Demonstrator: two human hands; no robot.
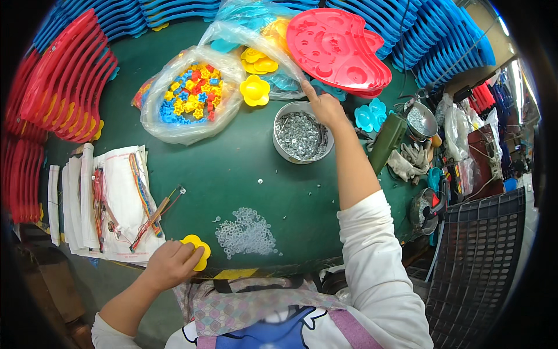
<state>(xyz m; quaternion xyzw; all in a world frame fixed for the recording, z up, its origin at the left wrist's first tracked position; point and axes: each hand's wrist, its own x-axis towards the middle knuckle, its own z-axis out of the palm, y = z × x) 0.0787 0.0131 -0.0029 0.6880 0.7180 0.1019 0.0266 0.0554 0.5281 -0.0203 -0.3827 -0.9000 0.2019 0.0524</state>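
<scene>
My left hand (171, 263) grips a yellow flower-shaped plastic piece (199, 246) at the near edge of the green table (232, 168). My right hand (323, 106) reaches far forward, its fingers at the rim of a round metal tin of small silver screws (300, 138), just below a stack of red plastic plates (337, 49). Whether it pinches anything is hidden. A pile of small clear washers (246, 231) lies between the two arms.
A clear bag of small coloured pieces (192, 93) and loose yellow flower pieces (254, 90) sit at the back. Red curved parts (64, 81) are stacked left, blue ones (442, 41) at the back. White packets with cords (110, 200) lie left; tools and gloves (410, 157) right.
</scene>
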